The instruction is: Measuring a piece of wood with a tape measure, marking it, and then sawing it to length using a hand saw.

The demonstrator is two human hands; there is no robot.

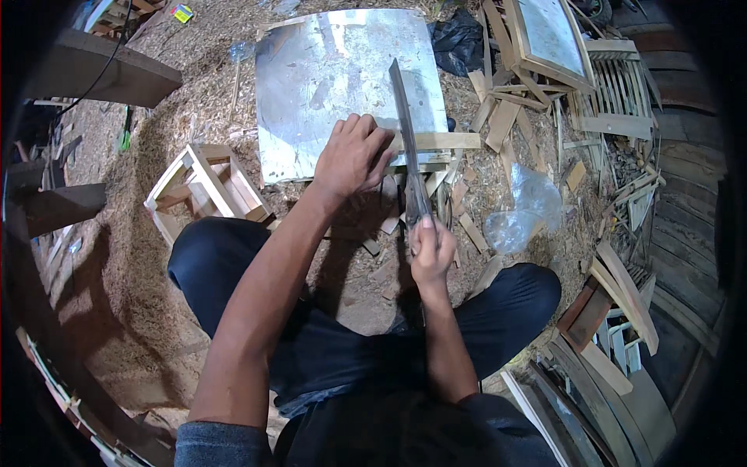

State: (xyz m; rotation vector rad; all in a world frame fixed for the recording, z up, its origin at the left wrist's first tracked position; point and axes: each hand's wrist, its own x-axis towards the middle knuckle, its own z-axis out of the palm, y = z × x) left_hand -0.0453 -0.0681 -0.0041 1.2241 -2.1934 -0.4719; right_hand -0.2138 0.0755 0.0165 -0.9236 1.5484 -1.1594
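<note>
My right hand (433,253) is wrapped round the handle of a hand saw (408,124), whose long blade points away from me. The blade crosses a pale wooden strip (447,141) near the table's front edge. My left hand (355,156) presses down on the strip's left part with its fingers curled, hiding that end. The strip's right end sticks out past the blade. Under both lies a low work table (342,62) with a worn, silvery top.
A small wooden frame (206,183) stands on the sawdust to the left. Offcuts and a clear plastic bag (525,206) lie to the right. Farther right are a framed panel (554,35) and slatted wood. A thick beam (117,70) juts in at upper left.
</note>
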